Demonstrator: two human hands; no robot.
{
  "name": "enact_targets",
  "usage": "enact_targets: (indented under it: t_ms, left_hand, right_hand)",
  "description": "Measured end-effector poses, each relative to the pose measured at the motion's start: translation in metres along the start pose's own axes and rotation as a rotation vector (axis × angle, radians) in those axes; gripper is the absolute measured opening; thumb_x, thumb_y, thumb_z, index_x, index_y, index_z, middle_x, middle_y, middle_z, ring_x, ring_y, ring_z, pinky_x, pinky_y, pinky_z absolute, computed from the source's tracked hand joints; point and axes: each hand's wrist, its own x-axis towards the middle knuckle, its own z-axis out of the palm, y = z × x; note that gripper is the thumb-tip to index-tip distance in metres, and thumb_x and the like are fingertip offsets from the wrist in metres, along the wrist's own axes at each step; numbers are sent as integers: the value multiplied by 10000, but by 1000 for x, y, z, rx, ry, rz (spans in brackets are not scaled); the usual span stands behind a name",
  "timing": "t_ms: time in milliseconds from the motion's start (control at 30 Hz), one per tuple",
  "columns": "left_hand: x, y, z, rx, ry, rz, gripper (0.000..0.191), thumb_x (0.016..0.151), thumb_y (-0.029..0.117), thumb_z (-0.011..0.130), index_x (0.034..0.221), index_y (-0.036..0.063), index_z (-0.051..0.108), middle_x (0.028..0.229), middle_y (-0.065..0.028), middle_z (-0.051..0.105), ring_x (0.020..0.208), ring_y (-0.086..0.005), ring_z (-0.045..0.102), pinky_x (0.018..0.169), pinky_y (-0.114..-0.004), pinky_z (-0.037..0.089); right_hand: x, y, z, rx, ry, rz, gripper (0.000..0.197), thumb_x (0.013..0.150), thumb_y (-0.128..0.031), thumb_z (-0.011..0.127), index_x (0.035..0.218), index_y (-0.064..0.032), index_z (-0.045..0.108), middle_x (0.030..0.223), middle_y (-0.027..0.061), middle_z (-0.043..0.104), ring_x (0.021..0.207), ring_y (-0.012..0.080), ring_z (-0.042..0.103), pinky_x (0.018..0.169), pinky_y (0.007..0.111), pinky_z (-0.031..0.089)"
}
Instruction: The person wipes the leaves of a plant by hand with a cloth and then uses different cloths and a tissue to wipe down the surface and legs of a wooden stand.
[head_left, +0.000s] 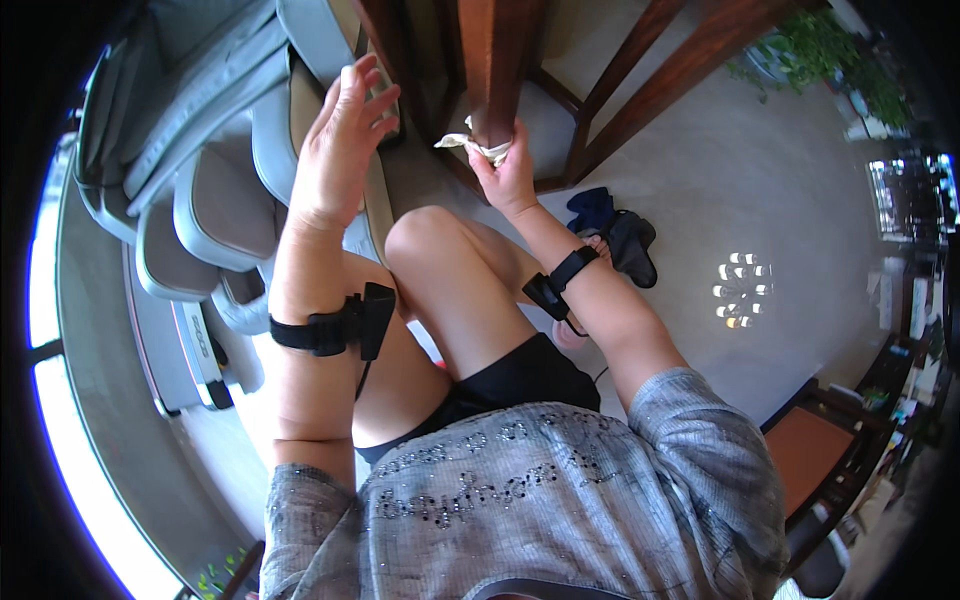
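My right hand (516, 180) grips a pale, crumpled cloth (495, 153) wrapped around the lower part of a reddish-brown wooden leg (491, 67). One loose end of the cloth sticks out to the left of the leg. Some of my right fingers are hidden behind the wood. My left hand (341, 142) is raised to the left of the leg, fingers apart and holding nothing. It appears in front of grey padded seating, and I cannot tell whether it touches anything. Black straps with small devices are on both forearms.
Wooden stretchers (581, 150) join the legs near the floor. Grey padded seating (217, 202) and a treadmill (191, 349) stand at the left. Dark fabric items (630, 244) lie by my foot. A leafy plant (814, 56) is at the upper right, a brown-topped piece of furniture (810, 454) lower right.
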Motion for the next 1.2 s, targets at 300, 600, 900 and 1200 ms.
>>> enact_targets:
  t_ms: [300, 600, 900, 1200]
  left_hand:
    - [-8, 15, 6, 322, 99, 81, 507, 950, 389, 478, 1317, 40, 459, 1307, -125, 489, 1170, -222, 521, 970, -329, 399]
    - [-11, 34, 0, 329, 268, 72, 440, 932, 288, 557, 1218, -43, 504, 998, -70, 604, 913, -116, 565, 780, -239, 459]
    - [-2, 20, -2, 632, 154, 96, 374, 906, 251, 605, 1155, -23, 549, 882, -47, 622, 789, -94, 570, 709, -235, 471]
    - [0, 13, -7, 549, -33, 96, 385, 916, 309, 571, 1166, 17, 589, 1070, -74, 639, 1013, -155, 609, 878, -265, 444]
  right_hand:
    - [-73, 118, -9, -343, -165, 385, 610, 768, -260, 699, 1210, 16, 382, 975, 278, 601, 892, 447, 585, 757, 454, 474]
    - [-72, 189, -77, -743, -803, 170, 379, 780, -106, 589, 1131, 27, 536, 941, 241, 615, 901, 368, 600, 796, 423, 472]
    - [-75, 171, -24, -918, -963, 593, 500, 786, -11, 458, 1284, 10, 415, 1424, 233, 264, 1298, 437, 237, 1045, 502, 273]
    - [-102, 153, -147, -740, -462, 312, 240, 797, -119, 517, 991, -23, 619, 968, 193, 640, 947, 360, 599, 846, 403, 470]
